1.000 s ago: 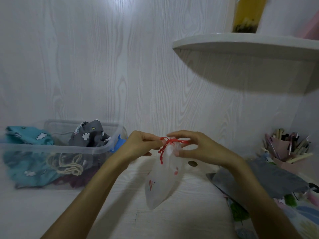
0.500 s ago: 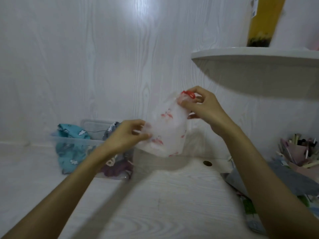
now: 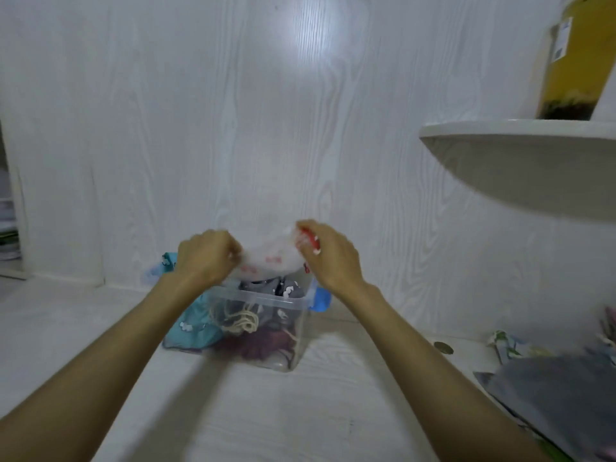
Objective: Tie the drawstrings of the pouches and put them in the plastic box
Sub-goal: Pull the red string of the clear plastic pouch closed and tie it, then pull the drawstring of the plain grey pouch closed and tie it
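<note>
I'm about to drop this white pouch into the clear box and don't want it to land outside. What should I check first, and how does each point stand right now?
1. Both hands hold the pouch: ok. The left hand grips one end of the white pouch and the right hand grips the end with the red drawstring.
2. Pouch over the box opening: ok, it hangs above the plastic box.
3. Drawstring tied: cannot tell, the knot is blurred and partly hidden by fingers.
4. Room inside: ok, though the grey pouch already reaches the rim.
5. Box lid off: ok.
</note>
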Motion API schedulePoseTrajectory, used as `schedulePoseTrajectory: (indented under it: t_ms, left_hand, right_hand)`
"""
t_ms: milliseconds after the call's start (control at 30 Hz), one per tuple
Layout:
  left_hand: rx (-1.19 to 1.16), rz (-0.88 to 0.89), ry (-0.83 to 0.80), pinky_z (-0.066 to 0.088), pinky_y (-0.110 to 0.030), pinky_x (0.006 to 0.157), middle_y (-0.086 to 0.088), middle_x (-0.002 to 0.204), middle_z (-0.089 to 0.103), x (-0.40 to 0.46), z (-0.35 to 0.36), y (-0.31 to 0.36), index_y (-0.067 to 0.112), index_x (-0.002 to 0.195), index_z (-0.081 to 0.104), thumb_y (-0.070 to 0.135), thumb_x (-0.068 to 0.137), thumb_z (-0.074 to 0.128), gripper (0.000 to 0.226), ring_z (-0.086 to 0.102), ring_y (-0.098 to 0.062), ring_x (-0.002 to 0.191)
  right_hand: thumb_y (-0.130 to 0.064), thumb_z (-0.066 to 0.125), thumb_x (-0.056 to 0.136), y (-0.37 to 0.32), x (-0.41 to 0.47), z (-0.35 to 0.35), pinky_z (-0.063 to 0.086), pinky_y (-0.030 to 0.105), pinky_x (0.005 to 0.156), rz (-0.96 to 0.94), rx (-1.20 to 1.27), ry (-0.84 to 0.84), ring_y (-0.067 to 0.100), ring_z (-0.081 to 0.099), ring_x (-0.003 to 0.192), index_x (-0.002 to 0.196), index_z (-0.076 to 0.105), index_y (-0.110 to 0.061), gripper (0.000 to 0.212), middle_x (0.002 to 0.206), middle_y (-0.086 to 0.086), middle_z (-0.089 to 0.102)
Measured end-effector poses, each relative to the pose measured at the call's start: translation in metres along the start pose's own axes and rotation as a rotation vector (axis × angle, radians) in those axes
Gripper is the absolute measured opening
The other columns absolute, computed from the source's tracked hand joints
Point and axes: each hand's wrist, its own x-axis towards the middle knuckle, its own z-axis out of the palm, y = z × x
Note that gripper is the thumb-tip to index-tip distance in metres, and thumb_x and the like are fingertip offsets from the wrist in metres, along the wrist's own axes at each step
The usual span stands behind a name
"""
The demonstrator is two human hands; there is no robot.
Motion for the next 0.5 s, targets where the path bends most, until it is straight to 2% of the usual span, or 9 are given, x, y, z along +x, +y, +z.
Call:
schedulePoseTrajectory:
  t_ms: [67, 133, 167, 233, 267, 333, 367, 400, 500]
  left_hand:
    - [-0.050, -0.001, -0.284, 0.037, -0.029, 0.063, -0.002, 0.073, 0.061, -0.003, 0.016, -0.012, 0.019, 0.068, 0.061, 0.029, 0.091, 0.050, 0.028, 0.055, -0.022, 0.071]
    - [-0.200, -0.019, -0.434, 0.041, -0.032, 0.073, -0.003, 0.087, 0.062, -0.003, 0.021, -0.016, 0.018, 0.084, 0.067, 0.032, 0.095, 0.043, 0.030, 0.055, -0.020, 0.079]
    - [-0.238, -0.028, -0.468, 0.041, -0.034, 0.082, -0.003, 0.098, 0.061, -0.001, 0.021, -0.015, 0.016, 0.092, 0.066, 0.033, 0.096, 0.040, 0.031, 0.055, -0.021, 0.088]
    - [-0.261, -0.058, -0.545, 0.038, -0.036, 0.093, -0.007, 0.112, 0.056, 0.003, 0.019, -0.008, 0.013, 0.101, 0.062, 0.034, 0.096, 0.037, 0.033, 0.052, -0.024, 0.100]
    - [-0.256, -0.065, -0.590, 0.037, -0.037, 0.095, -0.010, 0.119, 0.055, 0.006, 0.018, -0.005, 0.013, 0.101, 0.060, 0.035, 0.096, 0.037, 0.031, 0.051, -0.025, 0.103]
    - [-0.196, -0.072, -0.639, 0.036, -0.037, 0.099, -0.014, 0.130, 0.053, 0.010, 0.017, 0.000, 0.014, 0.107, 0.060, 0.036, 0.096, 0.037, 0.033, 0.051, -0.029, 0.112]
    - [-0.132, -0.065, -0.626, 0.036, -0.037, 0.101, -0.013, 0.134, 0.052, 0.012, 0.016, 0.001, 0.013, 0.115, 0.060, 0.037, 0.096, 0.038, 0.038, 0.050, -0.029, 0.117]
    - [-0.047, -0.049, -0.580, 0.037, -0.036, 0.100, -0.009, 0.135, 0.053, 0.014, 0.014, 0.002, 0.014, 0.123, 0.057, 0.039, 0.096, 0.040, 0.041, 0.050, -0.027, 0.119]
    - [0.084, 0.024, -0.345, 0.038, -0.037, 0.099, 0.005, 0.137, 0.053, 0.011, -0.001, 0.019, 0.027, 0.136, 0.044, 0.048, 0.090, 0.049, 0.051, 0.050, -0.023, 0.123]
  right_hand:
    - [-0.028, 0.039, 0.098, 0.007, -0.011, 0.017, 0.042, 0.037, 0.091, -0.042, -0.101, -0.260, 0.025, 0.059, 0.105, 0.126, 0.055, -0.027, 0.033, 0.112, 0.003, 0.065]
    - [-0.028, 0.025, 0.100, 0.009, -0.014, 0.025, 0.027, 0.043, 0.107, 0.040, -0.128, -0.491, 0.025, 0.051, 0.117, 0.120, 0.059, -0.029, 0.039, 0.118, 0.004, 0.063]
    - [-0.027, 0.020, 0.100, 0.009, -0.013, 0.028, 0.018, 0.046, 0.112, 0.106, -0.145, -0.587, 0.025, 0.048, 0.117, 0.104, 0.062, -0.029, 0.042, 0.116, 0.003, 0.062]
    - [-0.027, 0.017, 0.099, 0.009, -0.004, 0.030, 0.013, 0.048, 0.114, 0.193, -0.207, -0.717, 0.023, 0.046, 0.103, 0.069, 0.047, -0.026, 0.043, 0.094, 0.001, 0.057]
    - [-0.028, 0.018, 0.099, 0.008, 0.001, 0.030, 0.014, 0.048, 0.113, 0.215, -0.236, -0.764, 0.022, 0.046, 0.101, 0.065, 0.042, -0.025, 0.041, 0.092, 0.001, 0.055]
    - [-0.031, 0.025, 0.098, 0.008, 0.010, 0.029, 0.020, 0.046, 0.111, 0.226, -0.228, -0.830, 0.023, 0.048, 0.114, 0.085, 0.057, -0.024, 0.035, 0.115, 0.003, 0.057]
    - [-0.032, 0.031, 0.098, 0.011, 0.012, 0.027, 0.024, 0.044, 0.111, 0.218, -0.172, -0.816, 0.023, 0.046, 0.121, 0.108, 0.060, -0.024, 0.032, 0.129, 0.003, 0.054]
    - [-0.033, 0.038, 0.097, 0.013, 0.011, 0.022, 0.029, 0.039, 0.110, 0.200, -0.093, -0.763, 0.023, 0.045, 0.125, 0.127, 0.053, -0.026, 0.034, 0.137, 0.001, 0.050]
    - [-0.030, 0.049, 0.095, 0.018, -0.002, -0.007, 0.038, 0.029, 0.100, 0.176, 0.126, -0.498, 0.018, 0.049, 0.120, 0.136, 0.046, -0.028, 0.041, 0.130, -0.001, 0.054]
